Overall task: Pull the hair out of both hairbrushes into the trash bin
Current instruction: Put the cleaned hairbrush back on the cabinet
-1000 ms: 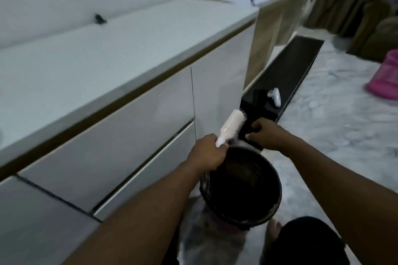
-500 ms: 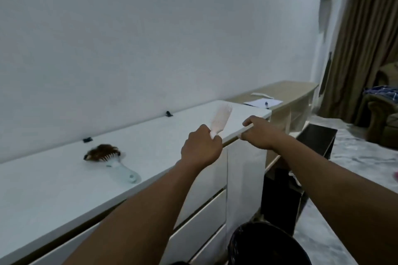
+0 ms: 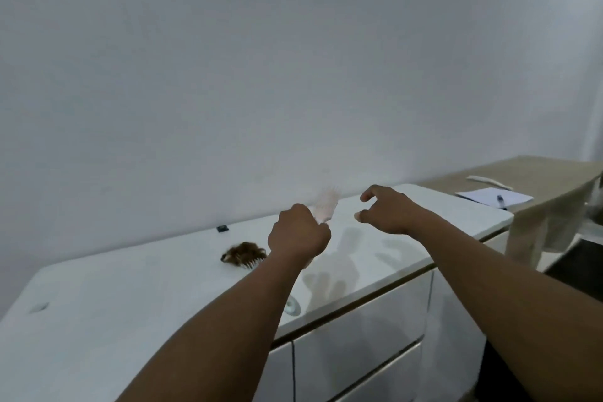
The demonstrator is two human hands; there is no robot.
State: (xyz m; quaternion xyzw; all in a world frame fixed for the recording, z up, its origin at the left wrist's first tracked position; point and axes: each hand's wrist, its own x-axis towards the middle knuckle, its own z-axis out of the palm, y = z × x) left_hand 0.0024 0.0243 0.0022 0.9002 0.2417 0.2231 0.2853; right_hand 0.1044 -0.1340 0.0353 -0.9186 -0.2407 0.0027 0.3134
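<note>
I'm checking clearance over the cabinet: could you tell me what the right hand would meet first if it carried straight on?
Likely nothing close: the right hand, open and empty, points toward the wall above the cabinet top. Depth is unclear.

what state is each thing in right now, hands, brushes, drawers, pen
left hand: closed around pink hairbrush's handle
pink hairbrush: held above the counter, blurred
right hand: open, empty
second hairbrush: lying on counter, full of brown hair
drawers: shut
pen: lying on paper

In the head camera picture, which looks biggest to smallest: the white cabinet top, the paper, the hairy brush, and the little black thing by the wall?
1. white cabinet top
2. paper, though it lies farther away
3. hairy brush, close to the paper in look
4. little black thing
</note>
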